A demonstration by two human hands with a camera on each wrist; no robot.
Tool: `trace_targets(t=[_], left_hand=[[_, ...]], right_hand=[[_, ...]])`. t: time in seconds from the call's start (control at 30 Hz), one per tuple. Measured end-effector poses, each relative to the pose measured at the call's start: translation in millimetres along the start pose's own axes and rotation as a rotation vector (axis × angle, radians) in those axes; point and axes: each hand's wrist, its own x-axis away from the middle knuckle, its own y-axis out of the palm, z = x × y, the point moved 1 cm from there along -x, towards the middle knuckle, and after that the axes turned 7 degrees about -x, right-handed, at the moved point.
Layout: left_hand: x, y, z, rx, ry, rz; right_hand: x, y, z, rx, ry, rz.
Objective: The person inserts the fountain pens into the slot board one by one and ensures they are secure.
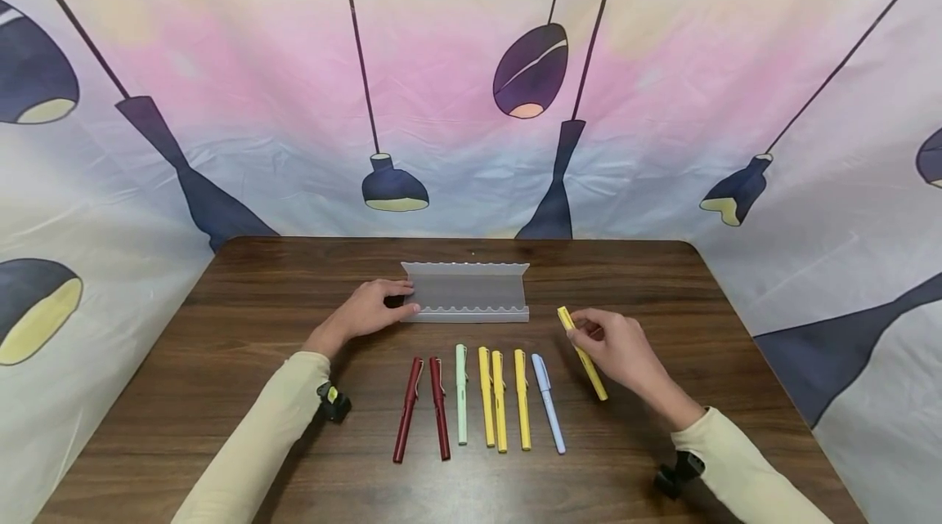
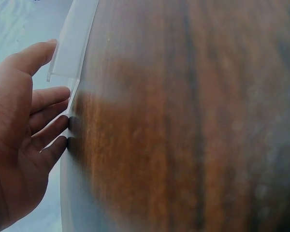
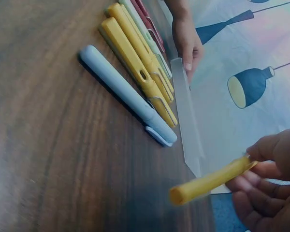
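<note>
The grip of the right hand [image 1: 621,347] was closed on a yellow pen [image 1: 594,377], pinched between thumb and fingers. That pen slanted to the right of the tray [image 1: 467,293], with its far end nearer to it and its other end toward the person.

The left hand [image 1: 372,310] touched the tray's left end with its fingers fairly straight: the thumb was at the near edge, and the other fingers were around the end. The tray was see-through, with scalloped notches along its long edges.

Nearer to the person, 7 pens lay apart from the tray in a row on the brown tabletop [image 1: 611,467]. From left to right there were 2 dark red pens [image 1: 408,409], 1 light green pen [image 1: 461,397], 3 yellow pens [image 1: 523,405] and 1 light blue pen [image 1: 549,405]. The 2 yellow pens on the left of their group lay closest together.

Cream sleeves [image 1: 253,434] covered the arms, and a small black camera [image 1: 334,403] sat at the left wrist. Behind the tabletop hung a pastel cloth [image 1: 456,74] printed with dark lamps.
</note>
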Motion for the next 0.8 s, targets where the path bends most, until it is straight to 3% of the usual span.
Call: trace_targets(t=[0.23, 0.8], left_hand=[[0.5, 0.2, 1.5, -0.002, -0.007, -0.002], [-0.9, 1.7, -3.5, -0.002, 0.006, -0.004]], right_hand=[[-15.7, -6, -2, -0.080, -0.105, 0.063], [-59.0, -7, -19, -0.192, -0.143, 0.109]])
